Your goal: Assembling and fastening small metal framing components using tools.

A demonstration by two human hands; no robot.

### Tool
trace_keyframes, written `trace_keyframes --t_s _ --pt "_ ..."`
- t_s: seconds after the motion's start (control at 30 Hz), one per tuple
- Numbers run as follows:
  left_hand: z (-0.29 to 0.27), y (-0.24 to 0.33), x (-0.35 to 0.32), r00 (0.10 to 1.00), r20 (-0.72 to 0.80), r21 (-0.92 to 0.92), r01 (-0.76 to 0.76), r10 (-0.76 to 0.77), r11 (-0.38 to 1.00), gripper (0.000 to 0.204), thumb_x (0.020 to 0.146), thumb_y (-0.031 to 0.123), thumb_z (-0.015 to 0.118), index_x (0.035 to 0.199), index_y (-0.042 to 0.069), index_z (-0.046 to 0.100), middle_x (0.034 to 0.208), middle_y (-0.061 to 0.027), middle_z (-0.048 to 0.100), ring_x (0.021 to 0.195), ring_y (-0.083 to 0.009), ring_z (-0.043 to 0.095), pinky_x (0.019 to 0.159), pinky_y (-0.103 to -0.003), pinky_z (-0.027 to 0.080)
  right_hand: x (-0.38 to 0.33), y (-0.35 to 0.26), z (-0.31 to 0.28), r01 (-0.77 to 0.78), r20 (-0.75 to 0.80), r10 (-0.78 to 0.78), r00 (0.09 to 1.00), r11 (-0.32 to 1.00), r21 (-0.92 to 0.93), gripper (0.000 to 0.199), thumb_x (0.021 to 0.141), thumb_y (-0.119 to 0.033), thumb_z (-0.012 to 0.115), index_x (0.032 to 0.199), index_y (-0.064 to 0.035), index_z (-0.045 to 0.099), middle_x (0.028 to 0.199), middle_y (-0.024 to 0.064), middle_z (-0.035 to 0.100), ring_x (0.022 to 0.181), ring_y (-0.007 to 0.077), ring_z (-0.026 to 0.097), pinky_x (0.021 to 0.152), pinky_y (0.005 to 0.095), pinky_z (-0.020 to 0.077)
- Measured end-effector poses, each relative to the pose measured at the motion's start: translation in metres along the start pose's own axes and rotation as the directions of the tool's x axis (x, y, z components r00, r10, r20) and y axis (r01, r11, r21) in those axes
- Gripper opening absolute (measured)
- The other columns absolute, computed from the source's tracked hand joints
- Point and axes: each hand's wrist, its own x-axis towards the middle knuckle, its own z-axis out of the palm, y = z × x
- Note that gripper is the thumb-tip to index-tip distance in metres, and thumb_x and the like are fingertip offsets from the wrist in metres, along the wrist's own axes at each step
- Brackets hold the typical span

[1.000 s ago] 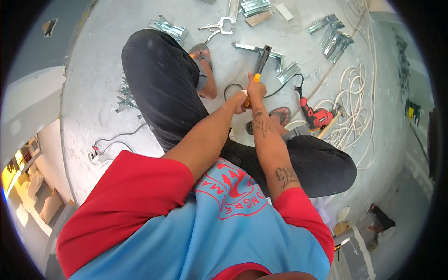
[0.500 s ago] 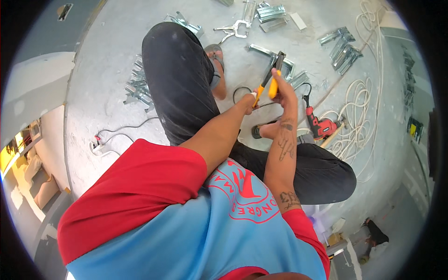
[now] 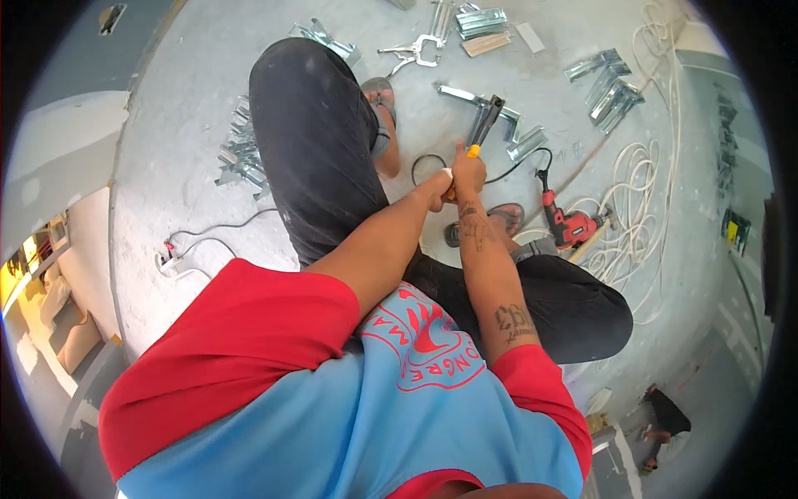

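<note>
Both hands, the right hand (image 3: 470, 173) and left hand (image 3: 442, 185), were clamped together on yellow-handled snips (image 3: 483, 125) above a metal bracket (image 3: 499, 125) on the floor (image 3: 183, 100).

Far ahead of me, locking pliers (image 3: 413, 53) lie on the concrete floor (image 3: 183, 100). A red power drill (image 3: 568, 224) sits to my right beside coiled white cable (image 3: 633, 218). Bent metal brackets (image 3: 241, 154) pile up on my left, near a white plug socket (image 3: 170, 264).
</note>
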Motion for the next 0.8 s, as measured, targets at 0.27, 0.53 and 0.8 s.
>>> trace_keyframes --t_s 0.27,0.53,0.8 --pt "-0.029 -0.016 0.054 0.997 -0.075 -0.021 -0.018 0.016 1.000 0.039 0.095 0.047 0.044 0.096 0.010 0.056 0.075 -0.0008 0.052 0.057 -0.0146 0.051 0.062 -0.033 0.054 0.006 -0.027 -0.106 -0.121 0.622 -0.115 0.775 0.938 0.325 0.070 0.077 -0.066 0.059 0.093 0.0017 0.066 0.089 0.0145 0.068 0.085 0.0324 0.066 0.073 0.0485 0.0505" --pt "-0.002 -0.014 0.036 0.997 -0.053 0.131 -0.043 0.050 0.990 0.036 0.096 0.049 0.040 0.098 0.017 0.057 0.079 0.0002 0.056 0.069 -0.0132 0.053 0.062 -0.033 0.051 0.037 0.016 -0.017 -0.119 0.398 0.011 0.917 0.962 0.246 0.079 0.073 -0.075 0.056 0.092 0.0015 0.063 0.079 0.0120 0.065 0.069 0.0246 0.063 0.063 0.0375 0.0491" --pt "0.000 -0.008 0.009 1.000 -0.020 -0.009 -0.001 0.001 1.000 0.032 0.089 0.046 0.054 0.097 0.016 0.062 0.090 0.0007 0.066 0.076 -0.0138 0.061 0.072 -0.029 0.047 0.014 0.001 0.010 -0.007 0.086 0.005 0.996 1.000 0.016 0.072 0.080 -0.068 0.051 0.091 0.0001 0.069 0.087 0.0193 0.069 0.088 0.0352 0.066 0.077 0.0437 0.0493"
